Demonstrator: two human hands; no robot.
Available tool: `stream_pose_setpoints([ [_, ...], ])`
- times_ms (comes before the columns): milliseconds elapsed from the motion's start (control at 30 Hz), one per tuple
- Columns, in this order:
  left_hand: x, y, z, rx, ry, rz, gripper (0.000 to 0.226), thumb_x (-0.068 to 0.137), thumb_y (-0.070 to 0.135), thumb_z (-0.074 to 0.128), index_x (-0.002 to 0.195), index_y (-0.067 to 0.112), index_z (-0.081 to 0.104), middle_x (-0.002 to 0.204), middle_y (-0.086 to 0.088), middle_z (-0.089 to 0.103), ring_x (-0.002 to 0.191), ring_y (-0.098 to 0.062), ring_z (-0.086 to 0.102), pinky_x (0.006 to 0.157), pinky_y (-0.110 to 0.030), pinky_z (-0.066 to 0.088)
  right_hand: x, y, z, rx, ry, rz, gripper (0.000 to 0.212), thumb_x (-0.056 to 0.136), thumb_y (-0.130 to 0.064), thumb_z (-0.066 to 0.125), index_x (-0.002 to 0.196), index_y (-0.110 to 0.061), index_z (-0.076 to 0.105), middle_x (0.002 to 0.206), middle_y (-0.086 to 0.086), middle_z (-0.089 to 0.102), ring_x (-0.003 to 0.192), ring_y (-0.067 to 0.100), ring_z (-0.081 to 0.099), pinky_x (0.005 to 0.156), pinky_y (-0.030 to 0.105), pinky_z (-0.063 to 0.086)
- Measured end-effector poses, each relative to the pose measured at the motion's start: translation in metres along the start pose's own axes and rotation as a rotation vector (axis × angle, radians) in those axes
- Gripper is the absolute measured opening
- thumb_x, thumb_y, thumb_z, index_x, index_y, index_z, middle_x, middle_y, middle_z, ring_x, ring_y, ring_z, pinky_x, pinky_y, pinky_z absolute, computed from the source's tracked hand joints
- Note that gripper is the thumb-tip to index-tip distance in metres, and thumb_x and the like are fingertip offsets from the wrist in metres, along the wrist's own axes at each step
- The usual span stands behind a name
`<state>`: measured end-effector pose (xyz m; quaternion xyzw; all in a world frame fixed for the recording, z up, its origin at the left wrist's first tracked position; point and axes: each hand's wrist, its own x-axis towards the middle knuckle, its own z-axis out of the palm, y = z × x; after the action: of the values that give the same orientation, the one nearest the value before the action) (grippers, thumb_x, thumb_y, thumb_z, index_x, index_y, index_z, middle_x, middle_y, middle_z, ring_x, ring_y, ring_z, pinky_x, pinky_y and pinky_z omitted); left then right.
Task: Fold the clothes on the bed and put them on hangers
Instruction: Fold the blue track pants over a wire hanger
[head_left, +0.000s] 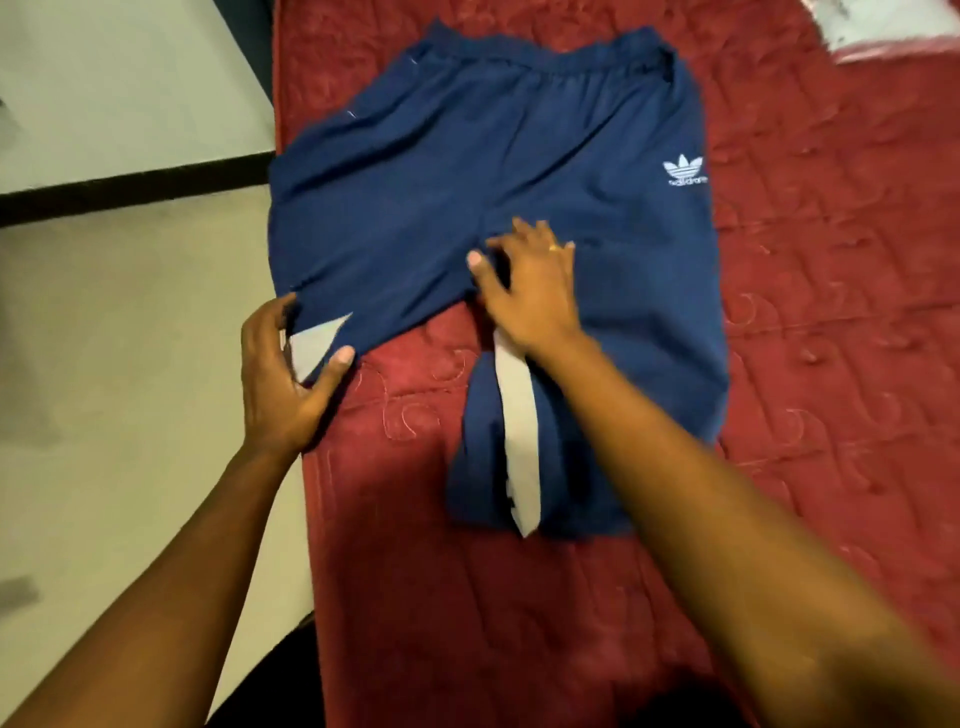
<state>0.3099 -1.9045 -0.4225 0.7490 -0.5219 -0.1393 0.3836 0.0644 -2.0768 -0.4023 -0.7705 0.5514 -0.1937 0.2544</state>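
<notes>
Navy blue track pants (415, 171) with a white trefoil logo and grey side stripes lie spread on the red bed (405, 571), waistband at the far end. My left hand (283, 374) grips the lower left corner of the pants at the bed's left edge, thumb on top by a grey stripe. My right hand (527, 286) rests flat on the crotch area, fingers spread. Below that hand a folded leg part with a grey stripe (517, 431) runs toward me.
The red quilted mattress fills the middle and right. A pale tiled floor (104, 364) lies to the left, crossed by a dark line. A white and red thing (893, 31) sits at the far right corner.
</notes>
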Motion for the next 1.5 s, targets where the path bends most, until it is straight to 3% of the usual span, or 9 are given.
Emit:
stream_pose_setpoints([
  [167,-0.044,-0.007,-0.01,0.021,0.033,-0.052,0.049,0.087,0.036,0.074,0.131,0.032,0.052,0.127,-0.004,0.064,0.103,-0.021,0.063,0.085,-0.033,0.051,-0.175,-0.007,0.007,-0.185,-0.251,-0.477,0.083,0.076,-0.089,0.052,0.133,-0.03,0.06,0.151,-0.002,0.045,0.151,0.025,0.029,0.122,0.063,0.013],
  [300,-0.024,0.009,-0.016,0.279,0.206,0.017,0.016,0.089,0.009,0.056,0.103,0.014,0.06,0.083,-0.019,0.069,0.075,-0.042,0.064,0.067,-0.042,0.046,-0.184,0.036,-0.001,-0.367,-0.118,-0.589,0.044,0.067,-0.026,0.076,0.11,-0.019,0.067,0.113,0.007,0.063,0.117,0.034,0.056,0.092,0.049,0.052],
  [533,-0.076,0.148,-0.009,0.565,0.086,0.252,0.018,0.089,0.007,0.055,0.107,0.005,0.052,0.089,-0.03,0.065,0.08,-0.052,0.063,0.061,-0.048,0.043,-0.183,0.028,-0.08,-0.692,0.127,-0.008,0.032,0.078,-0.047,0.064,0.09,-0.021,0.078,0.099,0.004,0.074,0.13,0.035,0.051,0.113,0.055,0.02],
  [733,-0.125,0.17,0.02,0.251,-0.256,0.147,0.028,0.083,0.035,0.052,0.098,0.018,0.069,0.098,-0.014,0.074,0.097,-0.036,0.068,0.079,-0.042,0.054,-0.253,-0.023,-0.031,0.289,0.085,0.227,0.043,0.088,-0.053,0.065,0.08,-0.012,0.074,0.079,0.007,0.076,0.084,0.03,0.072,0.079,0.041,0.055],
  [933,-0.109,0.053,-0.045,0.239,0.11,-0.171,0.049,0.079,0.004,0.067,0.127,0.004,0.062,0.122,-0.024,0.066,0.114,-0.043,0.061,0.096,-0.046,0.049,-0.258,-0.049,0.04,0.792,-0.207,0.528,0.076,0.061,-0.074,0.079,0.088,-0.004,0.069,0.065,0.007,0.063,0.043,0.019,0.062,0.054,0.039,0.061],
  [1067,-0.129,0.013,-0.062,0.077,-0.346,-0.426,0.065,0.087,0.04,0.078,0.137,0.008,0.053,0.13,-0.007,0.059,0.121,-0.033,0.058,0.094,-0.039,0.047,-0.24,-0.056,0.046,0.769,-0.212,0.565,0.023,0.092,-0.025,0.068,0.095,-0.003,0.062,0.082,0.016,0.07,0.06,0.032,0.073,0.061,0.045,0.064],
  [1167,-0.148,0.007,-0.059,0.083,-0.233,-0.295,0.037,0.088,0.041,0.076,0.098,0.009,0.06,0.093,-0.012,0.069,0.092,-0.036,0.067,0.068,-0.036,0.045,-0.244,-0.063,0.035,0.972,-0.247,0.605,0.015,0.1,-0.004,0.048,0.11,0.0,0.059,0.095,0.02,0.07,0.069,0.03,0.071,0.058,0.036,0.061],
  [1367,-0.182,0.092,-0.066,0.232,0.011,-0.007,0.046,0.089,0.057,0.068,0.081,0.012,0.059,0.074,-0.007,0.067,0.065,-0.026,0.06,0.057,-0.032,0.039,-0.24,-0.074,0.011,1.357,0.022,0.577,0.04,0.109,-0.035,0.035,0.134,-0.01,0.052,0.11,0.012,0.071,0.081,0.029,0.075,0.066,0.045,0.062],
  [1500,-0.203,0.14,-0.075,-0.422,-0.448,-0.574,0.052,0.103,0.053,0.048,0.09,0.004,0.059,0.079,-0.018,0.066,0.053,-0.026,0.064,0.045,-0.029,0.051,-0.274,-0.071,0.005,1.339,-0.176,0.543,0.079,0.089,-0.077,0.052,0.137,-0.015,0.063,0.121,0.014,0.073,0.109,0.031,0.071,0.101,0.049,0.054],
])
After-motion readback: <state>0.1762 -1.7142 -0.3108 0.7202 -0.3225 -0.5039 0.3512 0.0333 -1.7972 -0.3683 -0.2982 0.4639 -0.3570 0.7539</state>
